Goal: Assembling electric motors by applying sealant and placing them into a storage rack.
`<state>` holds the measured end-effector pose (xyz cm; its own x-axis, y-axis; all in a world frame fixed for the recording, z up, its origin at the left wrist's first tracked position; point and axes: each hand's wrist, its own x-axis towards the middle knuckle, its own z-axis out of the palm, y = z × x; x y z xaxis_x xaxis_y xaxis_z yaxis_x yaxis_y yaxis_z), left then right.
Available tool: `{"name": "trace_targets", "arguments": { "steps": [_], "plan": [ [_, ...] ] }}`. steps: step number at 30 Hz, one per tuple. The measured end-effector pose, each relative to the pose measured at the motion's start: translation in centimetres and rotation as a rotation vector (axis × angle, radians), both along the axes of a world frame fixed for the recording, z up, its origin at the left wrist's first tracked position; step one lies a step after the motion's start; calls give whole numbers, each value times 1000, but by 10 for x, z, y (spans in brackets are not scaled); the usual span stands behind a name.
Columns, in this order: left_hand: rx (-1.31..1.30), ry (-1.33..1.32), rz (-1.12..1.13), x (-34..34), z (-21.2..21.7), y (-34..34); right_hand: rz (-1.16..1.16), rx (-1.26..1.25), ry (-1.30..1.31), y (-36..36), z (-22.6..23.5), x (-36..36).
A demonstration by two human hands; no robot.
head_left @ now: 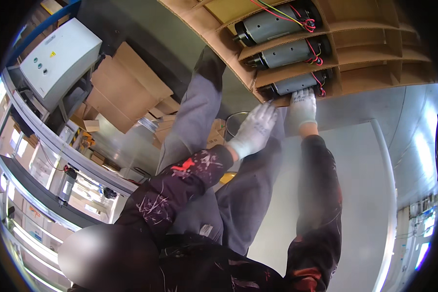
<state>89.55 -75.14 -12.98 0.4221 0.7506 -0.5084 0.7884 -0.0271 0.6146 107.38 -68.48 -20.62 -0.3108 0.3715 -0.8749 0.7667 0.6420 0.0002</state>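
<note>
Three grey cylindrical motors with black ends lie in separate compartments of a divided cardboard box: a far motor point(277, 25), a middle motor point(284, 56) and a near motor point(294, 85). Loose wires, mostly red, come off each motor toward its right end. My right hand point(304, 106), in a white glove, has its fingers closed against the near side of the nearest motor; the thumb is hidden. Gloved as well, my left hand point(255, 130) is held with fingers stretched out beside the box's near left corner, slightly blurred, with nothing seen in it.
More cardboard dividers point(365, 52) form compartments to the right. A white control box point(61, 61) stands at the far left, next to a folded cardboard sheet point(126, 87). Along the left runs a conveyor frame point(65, 146) with another motor point(67, 186). A pale panel point(345, 194) lies beneath my right arm.
</note>
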Motion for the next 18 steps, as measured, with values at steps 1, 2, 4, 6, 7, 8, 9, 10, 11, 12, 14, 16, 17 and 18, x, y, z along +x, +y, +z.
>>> {"name": "trace_targets", "arguments": {
  "steps": [1,2,4,6,7,8,9,10,11,12,14,16,17,18],
  "plan": [
    [-26,-25,-62,7,-8,4,-19,53,110,0,-5,6],
    [-15,-25,-47,16,-15,8,-37,103,219,0,-10,12],
    [-113,140,-68,30,-26,6,-47,-28,147,5,0,1],
    [-115,137,-67,37,-35,11,-27,108,196,-3,8,9],
    [-215,85,3,32,-43,15,-4,19,177,2,25,-5],
    [-312,35,73,28,-46,17,-5,9,185,-8,26,-5],
    [-295,49,31,28,-46,16,3,14,276,-11,28,-4],
    [-295,55,33,28,-46,17,9,21,370,-12,27,-4],
    [-261,100,20,28,-44,18,13,-5,283,-8,21,-6],
    [-233,156,2,20,-42,13,-7,-119,153,7,19,-26],
    [-191,161,-19,20,-21,6,-85,-187,48,27,12,-27],
    [-94,138,-68,18,4,2,-20,-151,-46,25,-7,4],
    [-153,118,-51,9,18,-5,-37,-120,-30,22,-11,5],
    [-213,88,-29,-1,33,-10,-37,-122,-33,17,-13,5]
  ]
}}
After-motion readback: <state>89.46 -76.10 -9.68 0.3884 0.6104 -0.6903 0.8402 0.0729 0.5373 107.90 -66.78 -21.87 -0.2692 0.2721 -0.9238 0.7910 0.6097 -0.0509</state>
